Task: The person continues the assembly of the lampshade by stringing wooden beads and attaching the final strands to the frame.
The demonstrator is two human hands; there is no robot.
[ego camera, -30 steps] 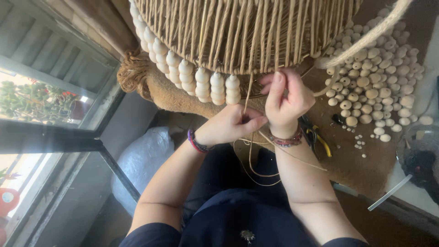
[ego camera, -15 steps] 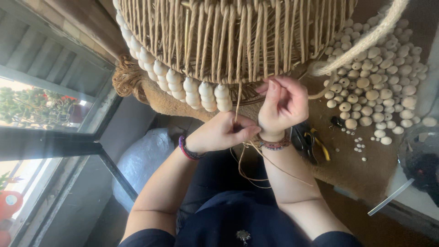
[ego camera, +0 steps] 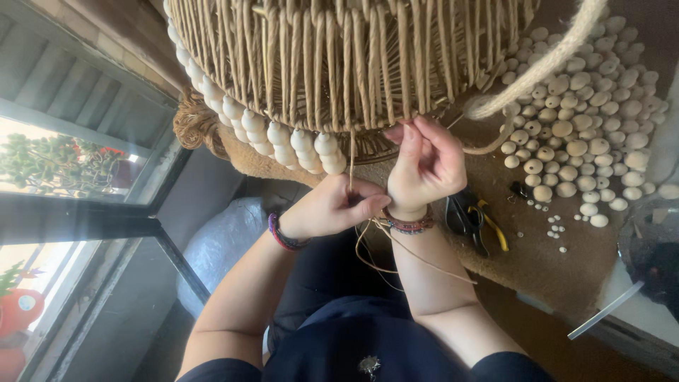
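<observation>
Nearest the camera, 2 bare forearms reach up from a dark-clothed lap, each wrist wearing 1 beaded bracelet. The left hand [ego camera: 332, 206] is curled closed, pinching a thin tan cord [ego camera: 351, 159] that runs straight up from its fingers to the basket rim. The right hand [ego camera: 424, 166] sits just beside and slightly above it, fingertips pinched together at the rim where the cord enters; its wrist touches the left hand's knuckles. Loose loops of the same cord hang below both wrists.

Compared with 1 second ago, the hands have risen closer to the rim and the cord between them has shortened and gone taut, so the strand looks drawn through and snugged rather than slack; the work seems to be at the tightening of 1 tie.

Right of the right wrist lies 1 pair of pliers with yellow handles [ego camera: 479, 221] on a brown mat [ego camera: 537, 262]. Beyond them is a spread of pale wooden beads [ego camera: 573, 134], far too many to count exactly, dozens at least, plus a few tiny ones near the pliers.

Above the hands hangs 1 woven rattan basket frame [ego camera: 339, 64]; about 10 stacked white bead clusters [ego camera: 283, 141] line its lower edge left of the cord. 1 thick rope [ego camera: 537, 67] curves off to the right.
</observation>
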